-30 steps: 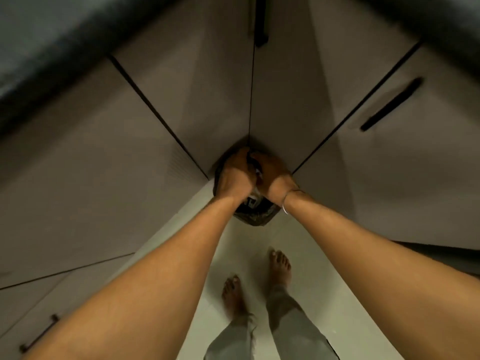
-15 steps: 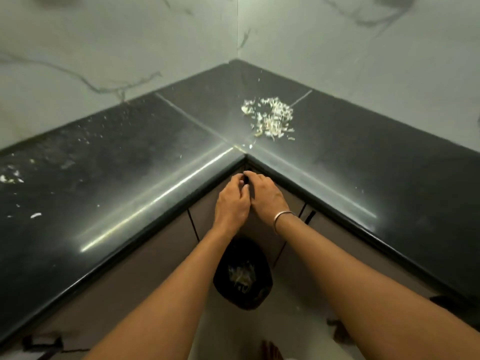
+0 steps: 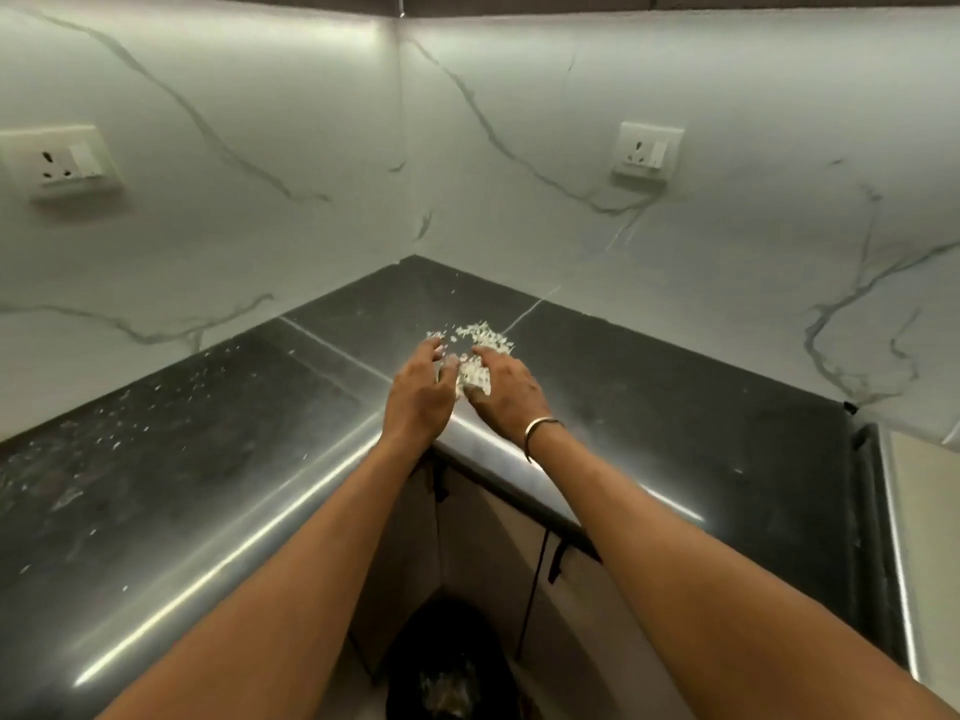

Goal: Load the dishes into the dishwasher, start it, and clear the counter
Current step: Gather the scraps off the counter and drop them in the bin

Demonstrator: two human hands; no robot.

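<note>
Head camera: a second ago we had both hands down at the round black bin on the floor. Half a second ago they were pressed together at the counter's edge. Now they have come forward onto the black polished stone counter (image 3: 208, 459), to the pile of pale shredded food scraps (image 3: 480, 337) in its corner.

The left hand (image 3: 418, 392) and the right hand (image 3: 506, 387) (a thin metal bangle (image 3: 540, 433) sits on its wrist) stand palm to palm on either side of the pile. Their fingers are loosely curved and slightly spread, and they touch the near scraps. We cannot tell whether anything is lifted yet.

We read this as a return trip, with one handful dropped and the next about to be gathered, so we judge the counter-clearing stage to be under way. A scatter of small pale crumbs (image 3: 156, 407) on the left stretch of the counter is yet to be dealt with.

The round black bin (image 3: 447, 662) stands on the floor below the corner, between our forearms. Something pale lies in its bottom, probably scraps, but it is too dim to be sure. We see no dishwasher or dishes.
</note>
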